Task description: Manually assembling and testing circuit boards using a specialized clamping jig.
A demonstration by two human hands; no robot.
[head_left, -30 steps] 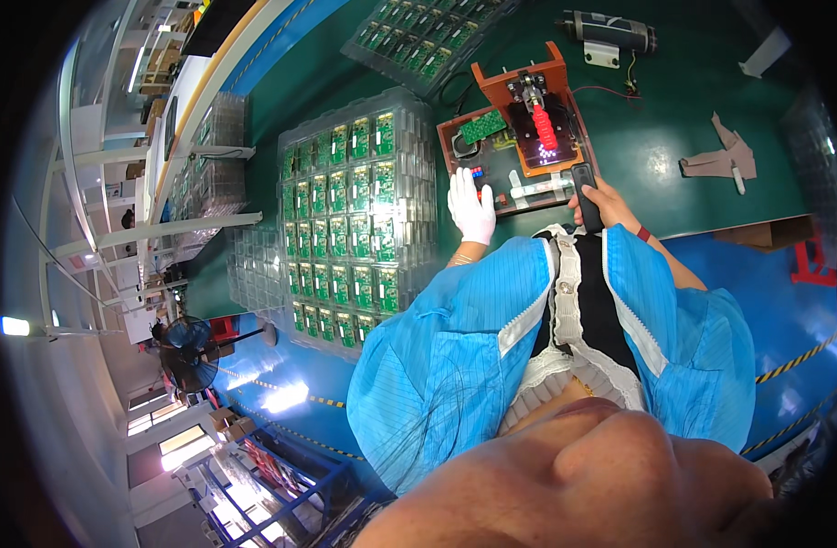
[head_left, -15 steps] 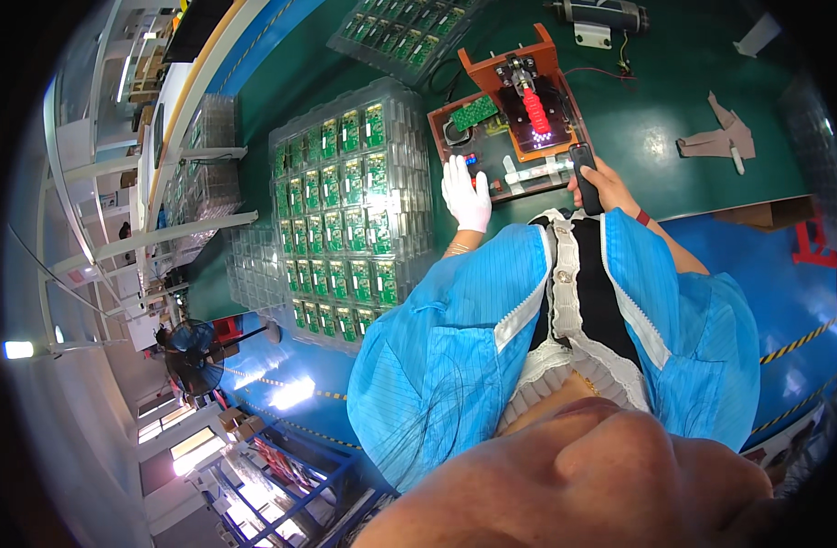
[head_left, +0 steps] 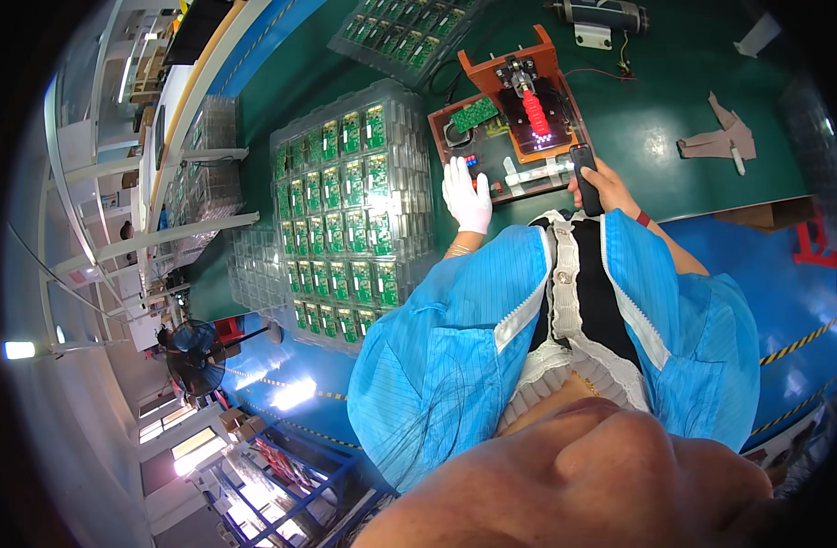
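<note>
Test fixture (head_left: 512, 110), tabletop (head_left: 651, 173), 1 o'clock in view. Versus a second ago: whole view nudged, poses unchanged; I'd call it a steady hold, no fresh progress. My right hand (head_left: 605, 187), fixture's 4 o'clock, wraps around black handheld device (head_left: 583, 173). My left hand (head_left: 468, 198), 7 o'clock, gloved, fingers stretched flat, gripping nothing visible; contact unclear.

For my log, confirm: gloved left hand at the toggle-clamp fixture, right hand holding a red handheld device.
Not red: the head view shows the right hand holding a black handheld device. The gloved left hand is at the toggle-clamp fixture.
</note>
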